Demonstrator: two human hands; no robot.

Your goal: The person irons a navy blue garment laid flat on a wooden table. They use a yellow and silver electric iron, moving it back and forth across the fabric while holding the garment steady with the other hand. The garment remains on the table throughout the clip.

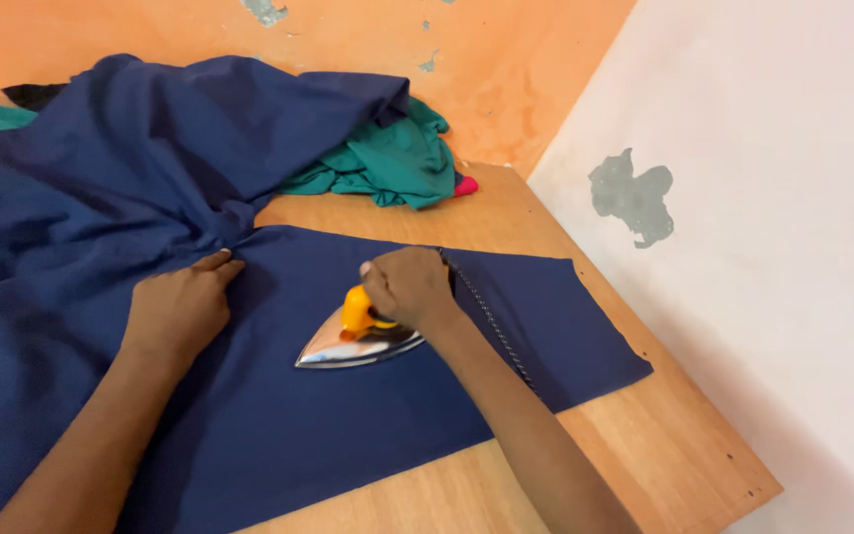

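Head view: our right hand (409, 287) grips the yellow handle of the chrome-soled iron (360, 339), tip pointing left toward our left hand (182, 307), which lies open, pinning the navy blue cloth (348, 425) on the wooden counter (644, 435).

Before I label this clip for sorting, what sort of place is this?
Probably a home or small tailoring room set up for ironing. The right hand grips a metal iron on navy cloth, the left hand flat beside it, on a wooden table against peeling orange walls.
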